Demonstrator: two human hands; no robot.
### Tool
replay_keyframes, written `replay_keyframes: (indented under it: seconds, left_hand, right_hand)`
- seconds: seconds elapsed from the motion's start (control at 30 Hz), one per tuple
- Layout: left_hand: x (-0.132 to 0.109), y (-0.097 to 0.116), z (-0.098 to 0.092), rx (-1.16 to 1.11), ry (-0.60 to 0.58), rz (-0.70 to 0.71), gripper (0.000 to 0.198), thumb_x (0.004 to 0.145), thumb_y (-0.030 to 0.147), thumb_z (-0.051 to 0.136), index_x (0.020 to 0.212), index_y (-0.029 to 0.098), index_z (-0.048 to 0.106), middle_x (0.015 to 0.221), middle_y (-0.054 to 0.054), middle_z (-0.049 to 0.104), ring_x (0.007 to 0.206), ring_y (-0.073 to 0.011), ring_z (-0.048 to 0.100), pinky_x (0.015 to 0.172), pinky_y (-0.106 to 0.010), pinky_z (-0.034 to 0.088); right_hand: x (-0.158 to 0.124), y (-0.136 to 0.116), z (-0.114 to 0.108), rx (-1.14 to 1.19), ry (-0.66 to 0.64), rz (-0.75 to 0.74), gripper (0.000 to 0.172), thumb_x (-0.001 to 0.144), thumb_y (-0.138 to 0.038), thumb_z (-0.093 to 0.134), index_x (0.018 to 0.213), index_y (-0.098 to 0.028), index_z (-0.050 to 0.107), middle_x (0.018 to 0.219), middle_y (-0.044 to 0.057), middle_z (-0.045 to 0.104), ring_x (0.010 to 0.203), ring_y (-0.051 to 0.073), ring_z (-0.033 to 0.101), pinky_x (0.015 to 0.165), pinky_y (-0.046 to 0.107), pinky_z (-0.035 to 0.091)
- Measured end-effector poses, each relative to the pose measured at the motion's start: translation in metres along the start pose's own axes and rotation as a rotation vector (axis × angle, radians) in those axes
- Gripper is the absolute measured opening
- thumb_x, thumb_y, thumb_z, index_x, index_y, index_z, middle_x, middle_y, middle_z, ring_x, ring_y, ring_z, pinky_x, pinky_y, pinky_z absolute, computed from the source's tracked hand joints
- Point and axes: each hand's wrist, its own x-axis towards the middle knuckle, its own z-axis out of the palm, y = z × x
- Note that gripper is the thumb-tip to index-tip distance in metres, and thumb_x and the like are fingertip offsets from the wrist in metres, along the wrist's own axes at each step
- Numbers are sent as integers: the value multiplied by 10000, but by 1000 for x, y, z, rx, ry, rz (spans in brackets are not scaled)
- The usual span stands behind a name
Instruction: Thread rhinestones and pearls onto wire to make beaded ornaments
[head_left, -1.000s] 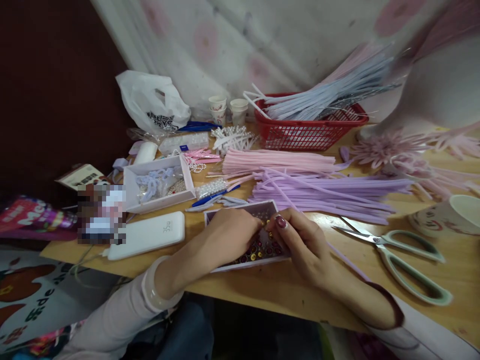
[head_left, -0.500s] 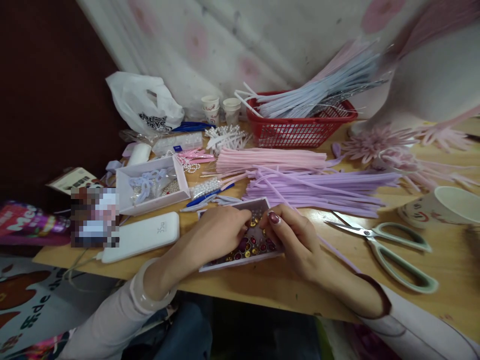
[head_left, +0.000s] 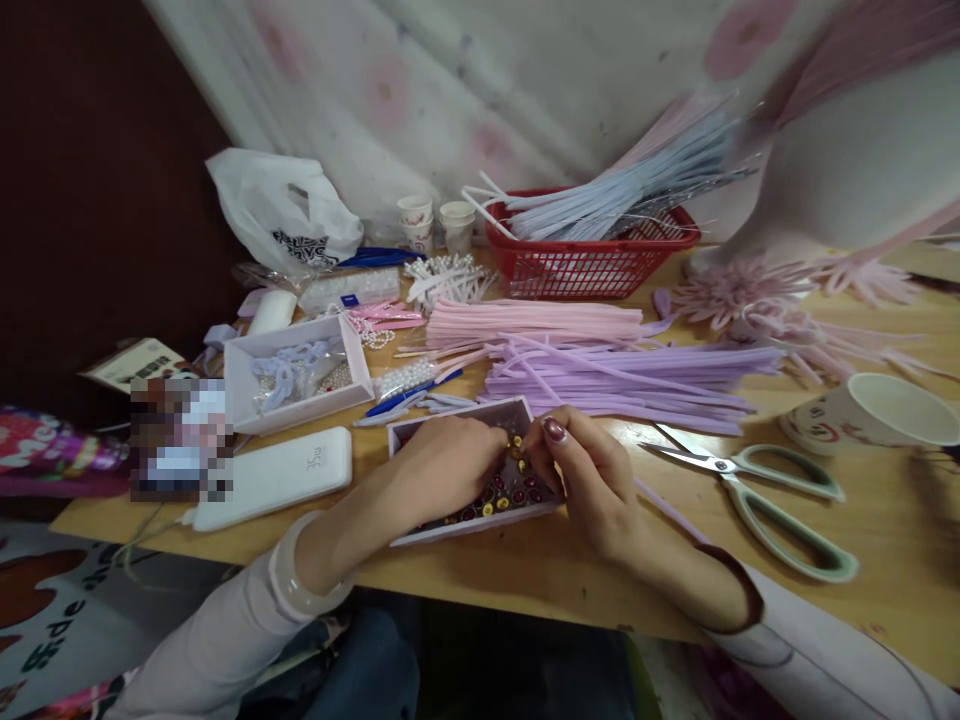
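A white box (head_left: 480,531) holding dark red gems (head_left: 519,496) and gold-coloured pieces (head_left: 488,509) stands near the table's front edge. My left hand (head_left: 450,462) reaches over it from the left, fingers curled down among the pieces, their tips hidden. By the box's right wall, my right hand (head_left: 596,475) is closed in a pinch, thumb against the fingers; what lies between them is too small to make out. A lavender pipe cleaner (head_left: 670,511) passes behind the right hand. Beyond the box lies a bundle of lavender pipe cleaners (head_left: 622,378).
Scissors (head_left: 721,466) lie open at the right, near a paper cup (head_left: 832,420). Pink pipe cleaners (head_left: 532,325) and a red basket (head_left: 585,272) are farther back. On the left are a white power bank (head_left: 277,478) and another white box (head_left: 307,408).
The view has shifted slightly. My left hand's fingers have dipped lower and a little to the right in the box. My right hand keeps its pinch by the wall.
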Motion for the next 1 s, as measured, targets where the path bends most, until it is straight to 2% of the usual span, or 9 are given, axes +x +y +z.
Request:
replay_keyframes:
  seconds: [0.1, 0.17, 0.27, 0.37, 0.47, 0.67, 0.87, 1.0]
  left_hand:
    - [-2, 1, -4, -3, 27, -41, 171, 931, 201, 445, 870, 180, 603, 803, -89, 699, 726, -244, 639, 627, -321, 375]
    - [-6, 1, -9, -89, 98, -88, 156, 961, 232, 393, 933, 187, 540, 826, -70, 667, 735, -226, 606, 640, -321, 373]
    - [-14, -1, -14, -458, 161, -102, 183, 1003, 284, 315, 898, 213, 447, 739, 10, 557, 673, -158, 519, 651, -290, 381]
    - [-20, -3, -13, -816, 90, -49, 269, 1024, 371, 295, 836, 221, 414, 647, 59, 431, 571, -113, 402, 601, -257, 365]
    - [-20, -5, -6, -996, 50, -29, 318, 1021, 400, 318, 772, 218, 398, 576, 71, 401, 508, -93, 340, 529, -244, 318]
    - [-14, -6, 2, -1085, 78, -19, 336, 1010, 391, 364, 729, 211, 404, 470, 93, 399, 405, -58, 312, 450, -222, 251]
    - [-13, -7, 2, -1118, 82, -12, 386, 985, 469, 420, 706, 202, 414, 494, 94, 387, 394, -47, 330, 426, -204, 243]
    - [-14, -10, 5, -1074, 75, -13, 368, 1003, 441, 412, 732, 193, 428, 533, 90, 408, 416, -42, 346, 432, -193, 253]
  right_hand:
    - [-1, 3, -1, 2, 1, -9, 385, 1044, -417, 406, 718, -217, 456, 652, -36, 430, 583, 130, 387, 565, 284, 323]
    - [-1, 4, -1, -11, -18, -8, 363, 1044, -402, 408, 739, -217, 472, 665, -35, 447, 581, 127, 394, 563, 280, 329]
    - [0, 1, -2, -84, -74, -20, 316, 1045, -359, 418, 775, -217, 503, 691, -33, 486, 595, 124, 416, 585, 275, 342]
    - [3, -4, -2, -166, -149, -65, 283, 1045, -305, 417, 798, -217, 521, 701, -31, 510, 613, 124, 434, 601, 270, 347]
    - [6, -9, -2, -235, -184, -118, 273, 1037, -260, 411, 796, -211, 529, 679, -32, 503, 614, 124, 438, 596, 263, 347]
    - [7, -11, -3, -302, -270, -136, 253, 1020, -243, 405, 825, -196, 557, 720, -7, 569, 633, 131, 489, 610, 263, 379]
    - [8, -11, -1, -317, -296, -168, 232, 987, -201, 425, 796, -185, 557, 680, -3, 566, 603, 128, 499, 582, 248, 383]
    - [9, -12, -1, -321, -283, -174, 227, 974, -182, 424, 791, -179, 558, 672, -1, 563, 594, 128, 492, 566, 250, 369]
